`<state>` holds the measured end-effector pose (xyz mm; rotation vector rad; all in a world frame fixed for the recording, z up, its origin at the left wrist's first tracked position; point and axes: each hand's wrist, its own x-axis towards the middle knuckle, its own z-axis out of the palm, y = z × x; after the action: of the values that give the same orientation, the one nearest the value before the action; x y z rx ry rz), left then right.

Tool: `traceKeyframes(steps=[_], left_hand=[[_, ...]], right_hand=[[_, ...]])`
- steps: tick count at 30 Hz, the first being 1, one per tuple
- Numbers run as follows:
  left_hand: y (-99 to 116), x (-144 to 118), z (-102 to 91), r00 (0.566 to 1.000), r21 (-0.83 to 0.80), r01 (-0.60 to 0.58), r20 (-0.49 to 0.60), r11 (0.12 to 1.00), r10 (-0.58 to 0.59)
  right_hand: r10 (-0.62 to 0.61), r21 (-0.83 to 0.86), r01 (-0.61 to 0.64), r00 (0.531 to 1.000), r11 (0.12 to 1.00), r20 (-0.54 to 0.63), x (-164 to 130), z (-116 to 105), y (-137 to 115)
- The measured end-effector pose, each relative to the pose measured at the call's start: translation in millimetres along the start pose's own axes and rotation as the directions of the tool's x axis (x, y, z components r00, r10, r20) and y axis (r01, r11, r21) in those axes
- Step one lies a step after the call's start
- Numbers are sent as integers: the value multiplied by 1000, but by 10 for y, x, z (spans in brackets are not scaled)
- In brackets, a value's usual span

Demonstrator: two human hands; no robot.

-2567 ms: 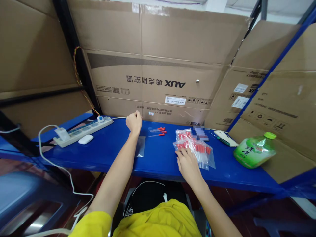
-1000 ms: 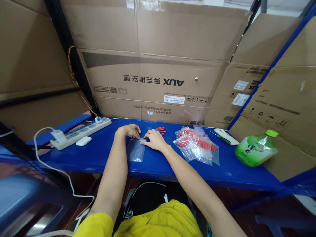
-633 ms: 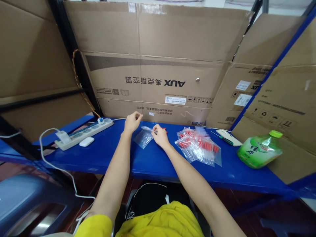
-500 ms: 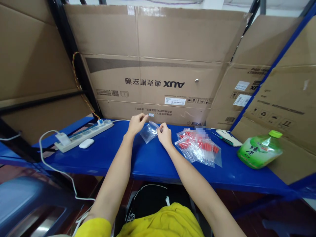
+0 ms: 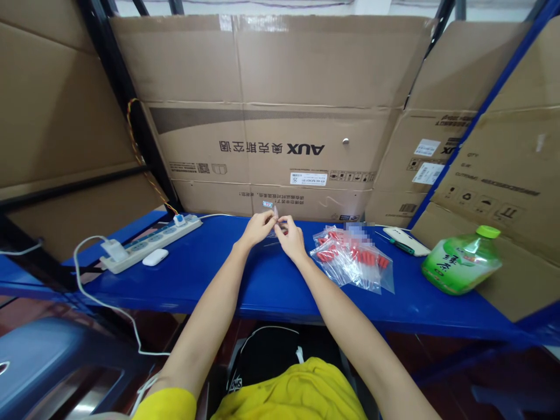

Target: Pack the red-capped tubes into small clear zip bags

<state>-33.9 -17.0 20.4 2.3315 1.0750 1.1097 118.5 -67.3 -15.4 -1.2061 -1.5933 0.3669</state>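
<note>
My left hand and my right hand meet above the middle of the blue shelf. Both pinch the top edge of a small clear plastic bag, which is lifted off the shelf and mostly hidden between my fingers. Just right of my right hand lies a pile of clear bags filled with red parts. The loose red-tipped pieces seen behind my hands are hidden now.
A white power strip with a plugged charger and a white earbud case sit at the left. A green bottle lies at the right, a white device behind the bags. Cardboard boxes wall the back.
My right hand left the pile of filled bags and joined the left at the empty bag. Both hands lifted that bag off the shelf and drew close together.
</note>
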Motion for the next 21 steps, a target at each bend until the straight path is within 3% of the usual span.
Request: traceKeyframes(steps=[6, 14, 21], left_hand=[[15, -10, 21, 998, 17, -16, 61, 1000, 15], [53, -14, 55, 1000, 230, -29, 12, 973, 27], [118, -25, 67, 999, 276, -47, 14, 960, 45]], right_hand=[[50, -145, -52, 999, 988, -21, 12, -83, 13], [115, -390, -136, 990, 911, -78, 15, -127, -67], [125, -465, -156, 987, 871, -98, -10, -94, -183]])
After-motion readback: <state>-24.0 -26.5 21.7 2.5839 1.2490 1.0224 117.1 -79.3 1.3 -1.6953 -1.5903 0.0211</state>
